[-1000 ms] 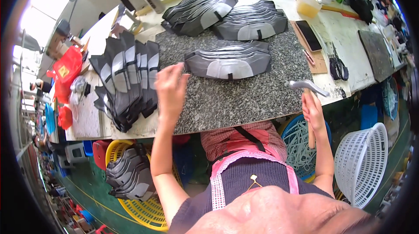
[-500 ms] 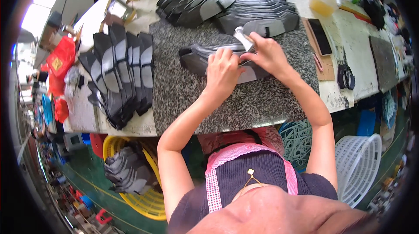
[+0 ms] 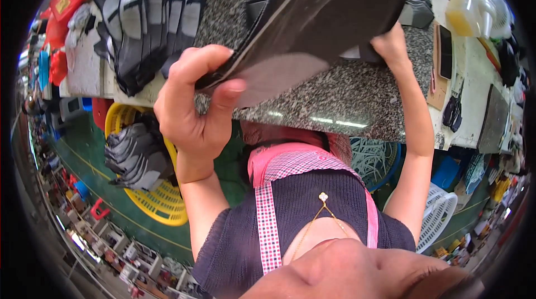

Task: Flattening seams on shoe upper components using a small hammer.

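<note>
Both hands grip a stack of dark sheets [image 3: 335, 14], left hand [image 3: 195, 109] pinching its near edge, right hand [image 3: 391, 48] clasping the far side.

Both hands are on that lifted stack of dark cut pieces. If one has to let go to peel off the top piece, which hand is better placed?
Probably the right hand: it only touches the stack of dark cut pieces at its far edge. The left hand pinches the near corner firmly, thumb on top, and seems to carry it.

Two hands [image 3: 192, 112]; one yellow basket [image 3: 162, 204]; one white basket [image 3: 438, 215].
</note>
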The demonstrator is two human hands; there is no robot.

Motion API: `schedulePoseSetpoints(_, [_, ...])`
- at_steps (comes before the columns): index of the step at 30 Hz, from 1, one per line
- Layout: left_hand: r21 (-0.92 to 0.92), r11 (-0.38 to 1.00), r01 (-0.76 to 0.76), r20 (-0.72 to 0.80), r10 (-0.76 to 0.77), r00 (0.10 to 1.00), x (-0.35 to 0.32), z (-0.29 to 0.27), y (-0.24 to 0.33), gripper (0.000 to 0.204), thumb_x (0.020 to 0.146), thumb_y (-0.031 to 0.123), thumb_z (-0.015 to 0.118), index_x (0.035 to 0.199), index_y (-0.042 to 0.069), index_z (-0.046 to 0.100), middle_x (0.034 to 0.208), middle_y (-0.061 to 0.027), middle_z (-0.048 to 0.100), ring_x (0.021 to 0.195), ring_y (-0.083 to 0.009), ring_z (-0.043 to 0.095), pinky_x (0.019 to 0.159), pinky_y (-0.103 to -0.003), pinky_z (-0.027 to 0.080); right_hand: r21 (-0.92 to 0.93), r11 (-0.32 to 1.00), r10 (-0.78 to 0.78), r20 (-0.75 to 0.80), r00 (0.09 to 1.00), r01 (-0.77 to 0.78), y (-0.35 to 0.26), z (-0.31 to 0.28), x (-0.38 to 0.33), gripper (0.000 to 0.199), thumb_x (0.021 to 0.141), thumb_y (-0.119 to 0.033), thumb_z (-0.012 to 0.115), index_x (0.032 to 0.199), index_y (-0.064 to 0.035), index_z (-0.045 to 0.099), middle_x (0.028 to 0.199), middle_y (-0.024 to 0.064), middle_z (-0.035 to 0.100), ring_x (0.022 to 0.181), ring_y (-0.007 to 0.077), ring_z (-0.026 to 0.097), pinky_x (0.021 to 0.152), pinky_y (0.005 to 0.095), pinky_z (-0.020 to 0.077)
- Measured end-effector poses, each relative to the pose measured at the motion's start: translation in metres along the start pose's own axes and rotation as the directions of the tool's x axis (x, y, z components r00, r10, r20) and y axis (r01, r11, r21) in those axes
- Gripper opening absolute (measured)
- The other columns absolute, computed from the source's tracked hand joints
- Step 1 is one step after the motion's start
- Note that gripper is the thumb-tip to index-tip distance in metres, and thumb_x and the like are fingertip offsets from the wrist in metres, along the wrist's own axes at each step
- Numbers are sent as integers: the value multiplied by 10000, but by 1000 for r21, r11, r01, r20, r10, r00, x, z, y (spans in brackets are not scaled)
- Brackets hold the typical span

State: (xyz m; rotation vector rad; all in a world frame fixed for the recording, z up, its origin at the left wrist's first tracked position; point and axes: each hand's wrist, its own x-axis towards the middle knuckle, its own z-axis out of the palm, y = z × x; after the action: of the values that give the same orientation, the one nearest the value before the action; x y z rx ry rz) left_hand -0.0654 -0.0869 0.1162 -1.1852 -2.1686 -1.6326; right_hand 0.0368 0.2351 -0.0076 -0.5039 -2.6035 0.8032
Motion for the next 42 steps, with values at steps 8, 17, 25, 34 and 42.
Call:
schedulePoseSetpoints(8, [246, 901, -358, 472, 212, 856, -40, 86, -31, 413, 848, 245, 729, 1225, 103, 639, 1050, -72, 661, 1017, -255, 626, 911, -389, 475, -83, 995, 46, -46, 998, -50, -5, -5, -3, 596, 734, -368, 889, 1165, -26, 660, 664, -20, 469, 646, 76, 383, 580, 269, 381])
schedulePoseSetpoints(17, [412, 820, 398, -100, -393, 914, -243, -76, -117, 267, 919, 74, 640, 702, 0, 504, 652, -103, 470, 581, -283, 474, 569, -367, 379, 827, 434, 493, 114, 862, -358, -18, -82, -115, 110, 1017, -182, 550, 1028, -74, 530, 648, -71, 338, 445, 7, 254, 359, 179, 208])
schedulePoseSetpoints(25, [-389, -740, 549, 849, -519, -98, -536, -56, -148, 918, 904, 780, 379, 1579, 172, 248, 1638, -58, 255, 1506, -256, 221, 1233, -498, 149, 945, 9, 540, 271, 797, -327, 24, -54, -198, 167, 1034, -231, 505, 933, -117, 437, 633, -44, 309, 412, 25, 237, 321, 186, 209])
schedulePoseSetpoints(34, [-247, 830, 501, 487, -340, 804, -498, -45, -144, 691, 939, 367, 669, 1511, 111, 378, 1541, -52, 431, 1365, -202, 454, 1171, -420, 324, 968, -128, 446, 249, 860, -214, 47, -54, -200, 157, 1025, -207, 525, 955, -106, 428, 643, -59, 302, 434, 4, 235, 332, 166, 235])
schedulePoseSetpoints(42, [-271, -149, 951, 879, -441, 182, -343, -85, -113, 894, 865, 708, 588, 1551, 194, 336, 1572, -36, 386, 1432, -202, 365, 1184, -436, 283, 955, -249, 456, 262, 851, -160, 60, -45, -198, 104, 1030, -179, 530, 1024, -91, 476, 628, -67, 296, 430, -2, 234, 328, 164, 229])
